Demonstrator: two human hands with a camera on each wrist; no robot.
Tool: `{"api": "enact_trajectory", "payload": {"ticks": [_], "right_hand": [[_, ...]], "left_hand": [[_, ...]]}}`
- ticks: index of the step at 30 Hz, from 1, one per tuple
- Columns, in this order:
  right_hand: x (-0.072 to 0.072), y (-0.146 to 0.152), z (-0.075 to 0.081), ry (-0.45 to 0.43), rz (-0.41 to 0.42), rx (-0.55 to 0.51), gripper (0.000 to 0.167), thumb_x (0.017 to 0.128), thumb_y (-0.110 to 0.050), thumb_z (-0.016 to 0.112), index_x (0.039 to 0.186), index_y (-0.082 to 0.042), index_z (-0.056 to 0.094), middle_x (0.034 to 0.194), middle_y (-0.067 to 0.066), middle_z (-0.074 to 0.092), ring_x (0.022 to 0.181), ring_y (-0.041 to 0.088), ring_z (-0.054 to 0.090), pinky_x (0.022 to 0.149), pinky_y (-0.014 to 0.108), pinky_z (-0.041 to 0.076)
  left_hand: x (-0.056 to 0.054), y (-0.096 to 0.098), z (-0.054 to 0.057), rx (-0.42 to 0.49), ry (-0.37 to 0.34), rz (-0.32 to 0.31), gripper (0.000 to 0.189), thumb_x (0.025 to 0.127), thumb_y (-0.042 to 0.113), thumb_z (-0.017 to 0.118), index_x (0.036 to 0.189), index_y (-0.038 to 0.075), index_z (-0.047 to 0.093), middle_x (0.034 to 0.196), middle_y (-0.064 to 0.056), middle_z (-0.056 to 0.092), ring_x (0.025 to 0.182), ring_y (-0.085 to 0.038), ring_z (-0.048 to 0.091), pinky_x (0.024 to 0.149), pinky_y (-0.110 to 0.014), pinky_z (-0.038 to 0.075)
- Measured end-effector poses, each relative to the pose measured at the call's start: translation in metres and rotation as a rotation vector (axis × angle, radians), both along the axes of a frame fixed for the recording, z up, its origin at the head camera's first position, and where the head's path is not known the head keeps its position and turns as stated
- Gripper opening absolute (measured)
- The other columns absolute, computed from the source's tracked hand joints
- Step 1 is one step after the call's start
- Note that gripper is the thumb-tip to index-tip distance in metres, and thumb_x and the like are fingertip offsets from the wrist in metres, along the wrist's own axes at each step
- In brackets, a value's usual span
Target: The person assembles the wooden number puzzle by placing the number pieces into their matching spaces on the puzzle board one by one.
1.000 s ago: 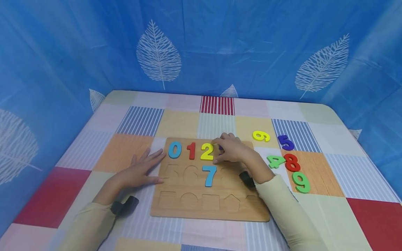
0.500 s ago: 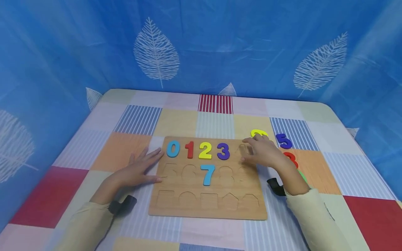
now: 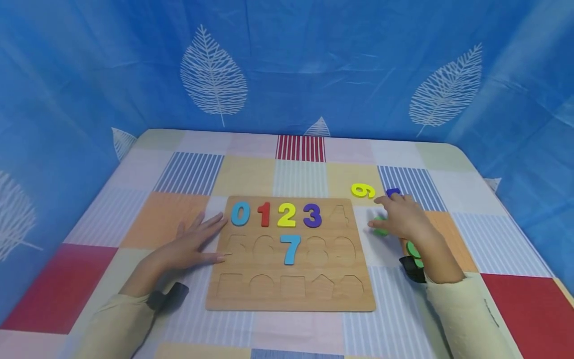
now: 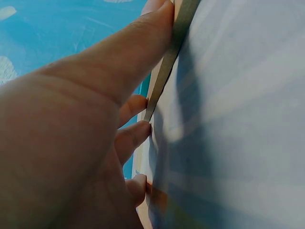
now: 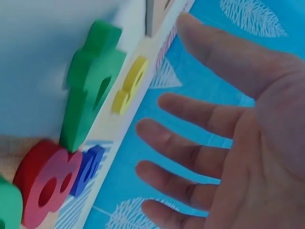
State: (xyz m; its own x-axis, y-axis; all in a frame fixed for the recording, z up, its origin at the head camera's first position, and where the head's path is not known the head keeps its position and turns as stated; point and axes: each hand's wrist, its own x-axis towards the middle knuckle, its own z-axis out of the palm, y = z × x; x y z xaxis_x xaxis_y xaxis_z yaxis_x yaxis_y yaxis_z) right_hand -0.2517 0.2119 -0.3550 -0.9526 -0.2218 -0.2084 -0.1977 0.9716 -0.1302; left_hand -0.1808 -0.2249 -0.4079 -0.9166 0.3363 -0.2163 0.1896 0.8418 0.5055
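- Board point(image 3: 264, 267): 1, flat on the bench point(image 3: 193, 174). Remaining positions given relative to it.
- Numerals on board: 5. Far row, left to right: blue 0 point(image 3: 235, 214), red 1 point(image 3: 264, 215), yellow 2 point(image 3: 287, 215), purple 3 point(image 3: 312, 216). Middle row, central place: blue 7 point(image 3: 290, 249).
- Outlined recesses showing: 10, i.e. 1 far row, 4 middle row, 5 near row.
- Loose numerals: 5, all to the right of the board. Yellow numeral point(image 5: 127, 87) (6 or 9) just past the far right corner; green 4 point(image 5: 90, 71) just beside the right edge; dark blue numeral point(image 3: 393, 191), red 8 point(image 5: 55, 171) and another green numeral point(image 3: 414, 250) farther right, the last partly hidden by the wrist.
- Hands: 2. Left hand point(image 3: 190, 247) reaches in from the near left, fingers extended and spread, fingertips and thumb touching the board's left edge. Left grip apart, clamped on nothing.
- Right hand point(image 3: 405, 219) is over the loose numerals, right of the board, thumb side towards it. Fingers loosely extended, thumb well apart from them; right grip apart and unloaded.
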Motion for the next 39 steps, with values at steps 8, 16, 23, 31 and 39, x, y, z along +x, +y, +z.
{"api": "enact_trajectory", "payload": {"ticks": [8, 16, 23, 31, 39], "right_hand": [[-0.004, 0.007, -0.002, -0.088, -0.087, 0.075, 0.067, 0.075, -0.045, 0.069, 0.123, -0.002, 0.053, 0.12, 0.028, 0.05, 0.103, 0.046, 0.039, 0.087, 0.064, 0.034], [-0.005, 0.008, -0.004, -0.13, -0.031, 0.14, 0.055, 0.078, -0.043, 0.067, 0.112, 0.0, 0.06, 0.109, 0.025, 0.057, 0.099, 0.046, 0.048, 0.086, 0.068, 0.032], [-0.002, 0.003, -0.005, -0.14, -0.025, 0.142, 0.058, 0.077, -0.043, 0.068, 0.114, 0.001, 0.058, 0.112, 0.026, 0.055, 0.104, 0.044, 0.045, 0.091, 0.068, 0.029], [0.003, 0.004, -0.002, -0.127, -0.02, 0.225, 0.064, 0.072, -0.05, 0.07, 0.109, 0.001, 0.059, 0.116, 0.03, 0.052, 0.101, 0.046, 0.046, 0.088, 0.067, 0.031], [0.004, -0.002, -0.004, -0.122, 0.007, 0.194, 0.056, 0.073, -0.043, 0.072, 0.108, 0.0, 0.061, 0.107, 0.023, 0.055, 0.096, 0.038, 0.046, 0.085, 0.062, 0.035]], "left_hand": [[0.001, -0.001, 0.001, 0.004, 0.009, -0.009, 0.086, 0.075, 0.052, 0.065, 0.144, 0.017, 0.027, 0.152, -0.012, 0.018, 0.137, -0.045, -0.005, 0.099, -0.069, -0.013], [0.003, -0.002, 0.0, 0.008, 0.018, -0.007, 0.087, 0.075, 0.055, 0.064, 0.145, 0.019, 0.026, 0.152, -0.012, 0.018, 0.138, -0.044, -0.005, 0.099, -0.07, -0.011], [0.003, -0.003, 0.0, 0.018, 0.02, -0.016, 0.087, 0.075, 0.053, 0.065, 0.145, 0.018, 0.027, 0.152, -0.013, 0.019, 0.138, -0.045, -0.005, 0.099, -0.07, -0.011], [0.002, -0.003, -0.001, 0.022, 0.027, -0.024, 0.086, 0.075, 0.052, 0.065, 0.145, 0.017, 0.027, 0.152, -0.013, 0.018, 0.138, -0.045, -0.004, 0.098, -0.071, -0.012], [0.002, -0.004, -0.002, 0.011, 0.025, -0.02, 0.086, 0.076, 0.052, 0.065, 0.144, 0.017, 0.027, 0.152, -0.014, 0.019, 0.137, -0.045, -0.004, 0.098, -0.071, -0.011]]}}
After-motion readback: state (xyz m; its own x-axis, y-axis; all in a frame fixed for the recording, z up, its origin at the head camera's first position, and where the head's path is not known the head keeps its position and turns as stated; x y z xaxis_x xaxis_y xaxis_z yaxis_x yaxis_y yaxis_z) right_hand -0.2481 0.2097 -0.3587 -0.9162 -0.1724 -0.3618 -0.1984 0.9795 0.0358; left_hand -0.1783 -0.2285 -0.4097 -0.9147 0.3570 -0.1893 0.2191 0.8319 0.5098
